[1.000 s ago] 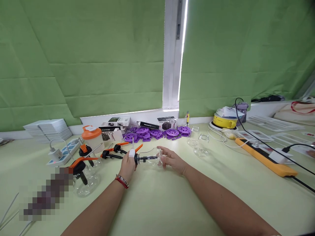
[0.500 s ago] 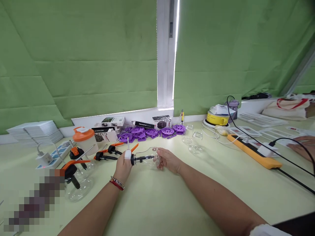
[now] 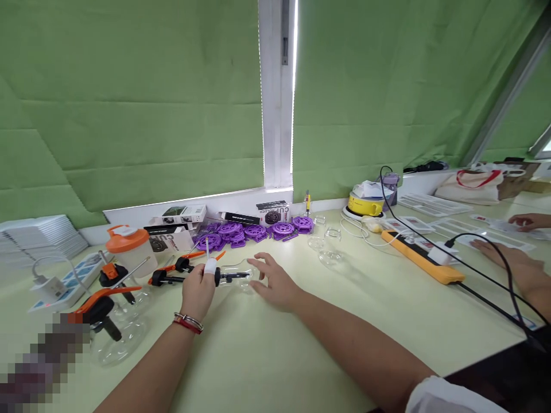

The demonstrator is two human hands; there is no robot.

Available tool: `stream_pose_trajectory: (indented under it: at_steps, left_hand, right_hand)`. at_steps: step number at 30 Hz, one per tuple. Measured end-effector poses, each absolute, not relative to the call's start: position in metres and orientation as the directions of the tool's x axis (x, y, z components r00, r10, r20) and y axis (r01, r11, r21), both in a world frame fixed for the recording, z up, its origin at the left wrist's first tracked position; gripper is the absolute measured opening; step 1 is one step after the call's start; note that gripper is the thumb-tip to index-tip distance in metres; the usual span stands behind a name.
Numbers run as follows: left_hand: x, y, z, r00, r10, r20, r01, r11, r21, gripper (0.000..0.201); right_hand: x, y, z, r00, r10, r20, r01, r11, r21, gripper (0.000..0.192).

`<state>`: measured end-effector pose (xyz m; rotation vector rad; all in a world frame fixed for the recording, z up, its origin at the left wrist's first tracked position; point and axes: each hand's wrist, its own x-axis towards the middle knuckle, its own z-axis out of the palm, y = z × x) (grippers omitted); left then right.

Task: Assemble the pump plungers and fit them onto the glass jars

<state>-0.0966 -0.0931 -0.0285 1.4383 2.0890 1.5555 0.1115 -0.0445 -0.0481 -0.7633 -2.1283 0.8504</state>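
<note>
My left hand (image 3: 198, 292), with a white wrap on the thumb, is closed around the black top of a clear spray bottle (image 3: 235, 269). The bottle lies roughly level above the table, a dark tube inside it. A thin pale spout (image 3: 207, 248) sticks up by the thumb, and an orange lever tip shows beyond it. Around the bottle's base end, my right hand (image 3: 278, 285) has its fingers and thumb spread; whether they touch it is unclear. Left of my hands are loose black-and-orange spray heads (image 3: 166, 279) and clear bottles fitted with such heads (image 3: 118, 341).
Purple wheel-shaped parts (image 3: 230, 232) and cup holder boxes (image 3: 172, 238) line the wall. An orange-lidded cup (image 3: 129, 246) stands left. Clear bottles (image 3: 331, 252), a yellow pot (image 3: 365, 205) and an orange power strip (image 3: 422, 258) with cables are right. Another person's hands (image 3: 508, 255) are far right.
My view has turned right, so things sit further left. My right hand's fingers have spread from their closer curl around the bottle's base. My left hand keeps its grip.
</note>
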Motion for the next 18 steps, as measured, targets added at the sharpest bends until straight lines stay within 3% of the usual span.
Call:
stream_pose_trajectory:
  at_steps: [4, 8, 10, 12, 15, 18]
  left_hand:
    - [-0.084, -0.099, -0.025, -0.412, 0.837, 0.361, 0.516, -0.112, 0.849, 0.035]
    - [-0.067, -0.101, -0.025, -0.176, 0.903, 0.391, 0.518, -0.253, 0.817, 0.034]
    - [-0.068, -0.097, -0.029, -0.056, 0.887, 0.459, 0.627, -0.326, 0.708, 0.042]
    - [-0.078, -0.090, -0.035, 0.021, 0.869, 0.494, 0.808, -0.306, 0.504, 0.047]
    - [-0.106, -0.079, -0.044, 0.009, 0.890, 0.456, 0.974, -0.111, 0.197, 0.049]
    - [-0.131, -0.072, -0.048, -0.099, 0.935, 0.341, 0.995, 0.086, 0.053, 0.052]
  right_hand:
    - [0.104, -0.047, -0.054, -0.572, 0.730, 0.374, 0.399, 0.645, -0.652, 0.095]
    - [0.099, -0.035, -0.065, -0.461, 0.786, 0.411, 0.481, 0.611, -0.629, 0.085]
    - [0.100, -0.027, -0.068, -0.421, 0.815, 0.397, 0.529, 0.577, -0.622, 0.077]
    - [0.103, -0.020, -0.069, -0.390, 0.853, 0.345, 0.593, 0.520, -0.615, 0.076]
    - [0.107, -0.008, -0.068, -0.341, 0.898, 0.277, 0.673, 0.440, -0.595, 0.077]
    - [0.109, 0.004, -0.068, -0.326, 0.903, 0.279, 0.702, 0.429, -0.568, 0.079]
